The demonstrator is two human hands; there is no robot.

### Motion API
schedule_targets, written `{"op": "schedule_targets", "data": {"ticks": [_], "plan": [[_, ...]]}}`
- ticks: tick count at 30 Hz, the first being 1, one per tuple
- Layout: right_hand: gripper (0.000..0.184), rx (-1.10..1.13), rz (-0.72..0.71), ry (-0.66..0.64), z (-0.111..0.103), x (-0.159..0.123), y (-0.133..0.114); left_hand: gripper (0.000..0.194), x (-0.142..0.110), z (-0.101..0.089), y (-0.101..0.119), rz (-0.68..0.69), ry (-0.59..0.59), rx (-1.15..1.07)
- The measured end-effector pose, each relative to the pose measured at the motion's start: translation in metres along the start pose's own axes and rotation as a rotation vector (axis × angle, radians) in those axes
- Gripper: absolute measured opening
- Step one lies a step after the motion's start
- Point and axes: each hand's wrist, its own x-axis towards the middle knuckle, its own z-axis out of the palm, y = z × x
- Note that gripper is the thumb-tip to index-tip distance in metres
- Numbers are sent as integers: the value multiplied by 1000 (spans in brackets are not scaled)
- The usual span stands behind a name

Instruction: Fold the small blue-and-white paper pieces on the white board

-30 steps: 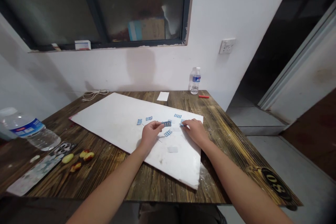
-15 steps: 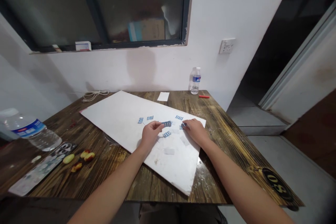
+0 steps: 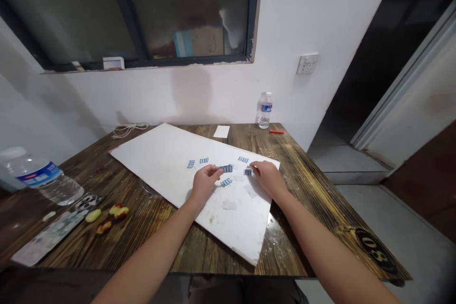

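A white foam board [image 3: 156, 156] lies aslant on a dark wooden table [image 3: 107, 242], with several small blue-striped strips scattered on it. My left hand [image 3: 205, 183] rests on the board, its fingertips at a darker blue strip [image 3: 226, 168]. My right hand [image 3: 269, 178] lies near the board's right edge, its fingertips just beside another blue strip [image 3: 248, 171]. A third strip [image 3: 225, 182] lies between my hands. Whether either hand grips a strip is hidden at this size.
A water bottle [image 3: 265, 110], a red stick [image 3: 277, 131] and a white paper slip [image 3: 221, 131] stand beyond the board. Left of it lie a larger plastic bottle [image 3: 39, 175], red dates [image 3: 116, 212] and a patterned strip [image 3: 59, 230]. A wall and window stand behind.
The board has turned and shifted right since the oldest frame. My right hand has moved slightly right, and the strip near it now shows more fully.
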Motion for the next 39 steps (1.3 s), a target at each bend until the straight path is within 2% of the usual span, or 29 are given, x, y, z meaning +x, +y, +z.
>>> {"op": "schedule_targets", "data": {"ticks": [3, 7, 14, 21, 28, 39], "plan": [[23, 156, 26, 50, -1, -1, -5, 28, 0, 0, 1, 6, -4, 2], [20, 433, -17, 86, -5, -3, -17, 26, -1, 1, 2, 2, -1, 29], [14, 712, -53, -9, -7, -8, -36, 26, -1, -1, 1, 11, -8, 104], [19, 785, -16, -15, -1, -10, -37, 26, -2, -1, -2, 21, -20, 143], [12, 768, -113, -12, -3, -10, -39, 25, 1, -2, -7, 19, -22, 188], [10, 751, -152, 4, -6, -11, -41, 25, 1, -2, -3, 3, -55, 134]]}}
